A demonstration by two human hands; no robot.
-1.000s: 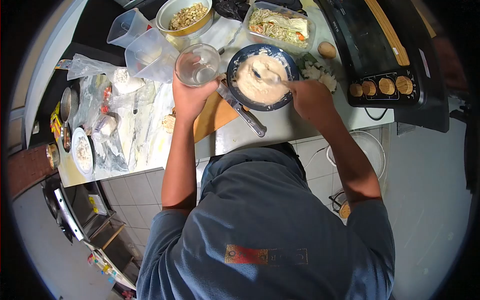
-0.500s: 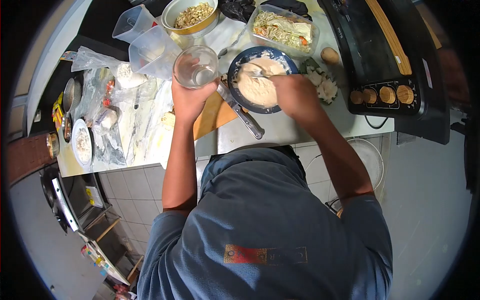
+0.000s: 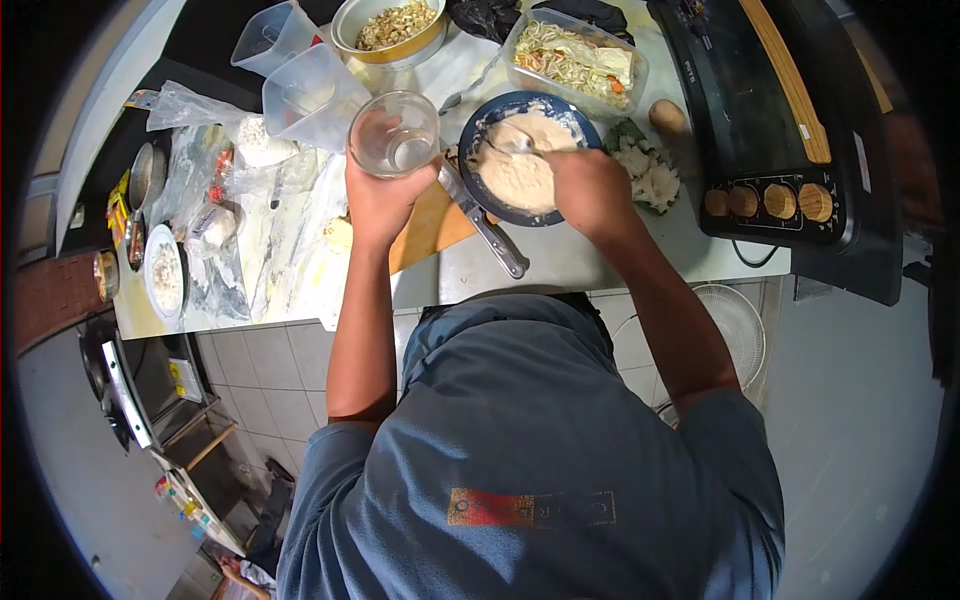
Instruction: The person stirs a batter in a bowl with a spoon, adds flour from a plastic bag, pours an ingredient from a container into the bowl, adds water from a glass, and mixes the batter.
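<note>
My left hand (image 3: 388,200) is closed around a clear drinking glass (image 3: 394,134) and holds it up just left of the bowl. A little liquid seems to sit at the bottom of the glass. In my right hand (image 3: 592,195) is a metal spoon (image 3: 522,146), its head dipped in thick beige batter (image 3: 515,182). The batter fills much of a dark blue bowl (image 3: 472,192), with smears on the inner wall. Below the bowl lies a knife (image 3: 492,238), partly on an orange-brown cutting board (image 3: 428,232).
A tub of shredded vegetables (image 3: 575,62) and a pot of chopped food (image 3: 390,30) stand behind. Clear plastic containers (image 3: 310,98) are at back left. On the right are an egg (image 3: 667,116) and a black electric griddle (image 3: 770,185). A white plate (image 3: 164,272) lies far left.
The spoon has shifted slightly within the batter. The view has tilted a little, and part of another person now shows at the lower left. The glass stays in my left hand.
</note>
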